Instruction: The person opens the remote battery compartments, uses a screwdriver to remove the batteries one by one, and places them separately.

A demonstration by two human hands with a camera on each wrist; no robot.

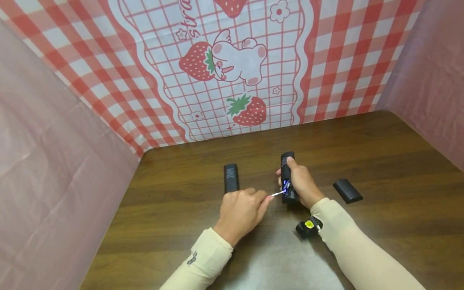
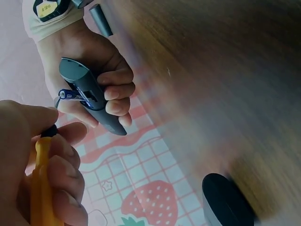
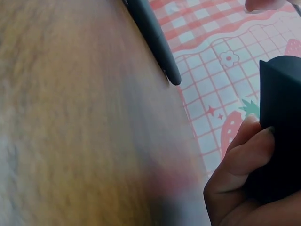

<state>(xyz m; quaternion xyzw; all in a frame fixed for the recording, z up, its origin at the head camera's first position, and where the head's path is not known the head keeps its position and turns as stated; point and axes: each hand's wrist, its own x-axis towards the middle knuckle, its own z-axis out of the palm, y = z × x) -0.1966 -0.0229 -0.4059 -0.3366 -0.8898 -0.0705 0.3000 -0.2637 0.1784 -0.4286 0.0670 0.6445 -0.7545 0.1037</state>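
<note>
My right hand (image 1: 301, 183) grips a black remote (image 1: 288, 177) with its battery bay open, and blue-wrapped batteries (image 1: 286, 187) show inside. My left hand (image 1: 242, 210) pinches a small screwdriver whose metal tip (image 1: 277, 194) reaches the batteries. In the left wrist view the screwdriver's yellow handle (image 2: 41, 186) lies between my curled fingers (image 2: 63, 176), and the held remote (image 2: 91, 96) sits in the right hand (image 2: 101, 59). The right wrist view shows fingers (image 3: 240, 162) wrapped round the remote's end (image 3: 282, 127).
A second black remote (image 1: 231, 177) lies on the brown wooden table (image 1: 380, 145), left of the held one. A loose black battery cover (image 1: 347, 191) lies to the right. Pink sheets and a strawberry-print cloth (image 1: 232, 68) wall the table on three sides.
</note>
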